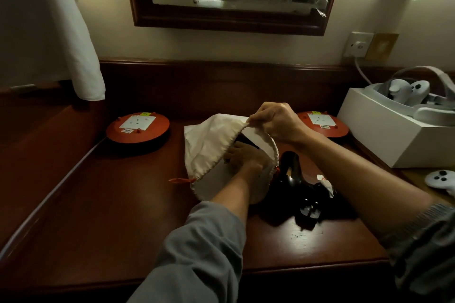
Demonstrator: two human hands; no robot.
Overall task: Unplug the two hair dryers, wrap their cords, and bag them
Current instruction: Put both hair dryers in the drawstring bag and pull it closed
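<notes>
A white cloth drawstring bag (209, 140) with red cord ends lies open on the dark wooden desk (110, 204). My right hand (275, 123) pinches the bag's upper rim and holds the mouth up. My left hand (243, 157) reaches inside the bag's mouth, fingers partly hidden by the cloth; what it holds cannot be made out. A black hair dryer (290, 174) lies on the desk just right of the bag, with its black plug (309, 209) and bundled cord beside it.
Two round red socket reels sit at the back, one on the left (138, 128) and one on the right (322, 123). A white box (384, 128) with a headset stands at the right, and a white controller (440, 179) lies beside it. A wall socket (358, 44) holds a white plug.
</notes>
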